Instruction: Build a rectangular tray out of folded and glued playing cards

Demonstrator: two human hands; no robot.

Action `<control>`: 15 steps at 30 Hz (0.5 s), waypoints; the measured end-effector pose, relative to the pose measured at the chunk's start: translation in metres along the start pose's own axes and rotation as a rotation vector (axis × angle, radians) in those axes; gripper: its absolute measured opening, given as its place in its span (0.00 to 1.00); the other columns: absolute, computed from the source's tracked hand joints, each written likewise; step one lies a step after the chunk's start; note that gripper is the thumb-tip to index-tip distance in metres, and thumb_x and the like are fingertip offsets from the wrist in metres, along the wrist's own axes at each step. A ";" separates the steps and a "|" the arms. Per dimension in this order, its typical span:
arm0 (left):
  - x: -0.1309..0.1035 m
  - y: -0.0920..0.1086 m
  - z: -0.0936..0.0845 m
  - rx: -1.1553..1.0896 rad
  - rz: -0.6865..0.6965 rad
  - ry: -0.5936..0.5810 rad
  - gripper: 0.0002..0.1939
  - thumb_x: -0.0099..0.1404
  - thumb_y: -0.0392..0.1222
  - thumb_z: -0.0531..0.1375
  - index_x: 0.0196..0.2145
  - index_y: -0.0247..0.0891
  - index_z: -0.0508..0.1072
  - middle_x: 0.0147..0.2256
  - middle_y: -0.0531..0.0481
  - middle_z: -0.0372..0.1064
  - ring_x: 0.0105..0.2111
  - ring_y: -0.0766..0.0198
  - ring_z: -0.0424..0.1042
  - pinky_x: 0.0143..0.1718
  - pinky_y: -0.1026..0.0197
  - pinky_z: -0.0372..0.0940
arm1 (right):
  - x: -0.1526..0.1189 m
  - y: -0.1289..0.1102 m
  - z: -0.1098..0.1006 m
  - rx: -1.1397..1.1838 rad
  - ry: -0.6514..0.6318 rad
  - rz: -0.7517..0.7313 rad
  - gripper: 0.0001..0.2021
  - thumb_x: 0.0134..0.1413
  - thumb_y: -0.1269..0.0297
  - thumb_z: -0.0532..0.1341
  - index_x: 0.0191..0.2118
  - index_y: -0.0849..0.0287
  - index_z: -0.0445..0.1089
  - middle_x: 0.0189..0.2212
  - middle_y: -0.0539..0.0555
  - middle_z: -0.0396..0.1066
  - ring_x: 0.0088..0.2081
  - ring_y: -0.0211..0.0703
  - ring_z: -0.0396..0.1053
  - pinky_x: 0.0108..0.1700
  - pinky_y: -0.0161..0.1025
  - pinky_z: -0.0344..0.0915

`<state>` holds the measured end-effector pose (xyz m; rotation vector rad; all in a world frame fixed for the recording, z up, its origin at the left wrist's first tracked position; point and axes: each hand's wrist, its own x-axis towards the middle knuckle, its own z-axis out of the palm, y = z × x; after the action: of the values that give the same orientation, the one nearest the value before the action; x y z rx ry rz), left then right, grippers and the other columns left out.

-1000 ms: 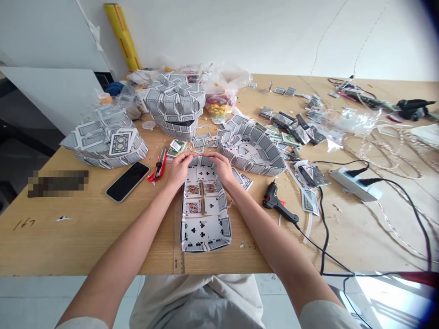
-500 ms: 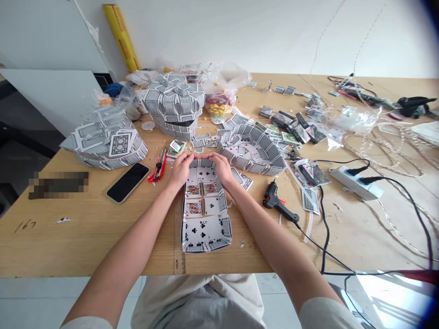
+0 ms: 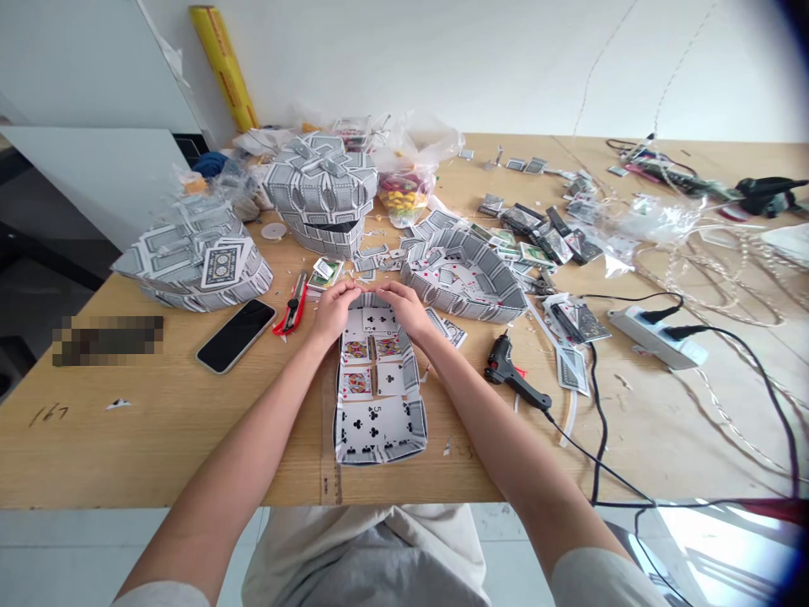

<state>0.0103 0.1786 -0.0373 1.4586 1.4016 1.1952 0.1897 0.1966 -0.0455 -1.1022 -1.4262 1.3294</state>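
In front of me on the table lies a long open box made of playing cards, with card faces on its floor and patterned card backs along its walls. My left hand grips the far wall near its left corner, fingers curled over the rim. From the other side my right hand holds the same far end, its fingertips close to those of the left. The outer side of that wall is hidden by my fingers. Partly under the box's left side runs a clear ruler.
A red utility knife and a phone lie to the left. On the right are a glue gun with its cord and a power strip. Behind stand a card tray and two lidded card boxes.
My right hand's fingers have shifted very slightly along the far wall. The box stays in place, and both hands remain on it.
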 end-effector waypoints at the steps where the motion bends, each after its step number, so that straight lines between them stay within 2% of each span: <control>1: 0.000 0.000 0.000 0.000 -0.001 -0.001 0.09 0.68 0.42 0.59 0.34 0.42 0.79 0.41 0.47 0.81 0.48 0.52 0.77 0.60 0.45 0.68 | 0.000 0.000 0.000 0.003 -0.007 0.003 0.14 0.53 0.49 0.64 0.36 0.55 0.76 0.36 0.51 0.78 0.43 0.48 0.72 0.51 0.43 0.67; 7: -0.001 0.003 -0.002 -0.006 0.017 -0.017 0.07 0.65 0.40 0.60 0.34 0.41 0.79 0.40 0.48 0.81 0.48 0.53 0.77 0.60 0.46 0.68 | -0.002 -0.002 -0.002 0.013 -0.024 0.000 0.16 0.54 0.47 0.65 0.36 0.56 0.75 0.34 0.51 0.76 0.40 0.47 0.70 0.46 0.42 0.66; 15: -0.004 0.008 -0.002 -0.032 0.040 -0.028 0.06 0.62 0.40 0.61 0.35 0.41 0.79 0.42 0.48 0.81 0.48 0.53 0.77 0.61 0.47 0.67 | -0.003 -0.006 -0.001 0.011 -0.043 -0.030 0.16 0.55 0.49 0.64 0.37 0.57 0.77 0.36 0.51 0.76 0.41 0.46 0.69 0.49 0.43 0.64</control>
<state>0.0102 0.1737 -0.0299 1.4822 1.3347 1.2122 0.1915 0.1940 -0.0393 -1.0465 -1.4599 1.3453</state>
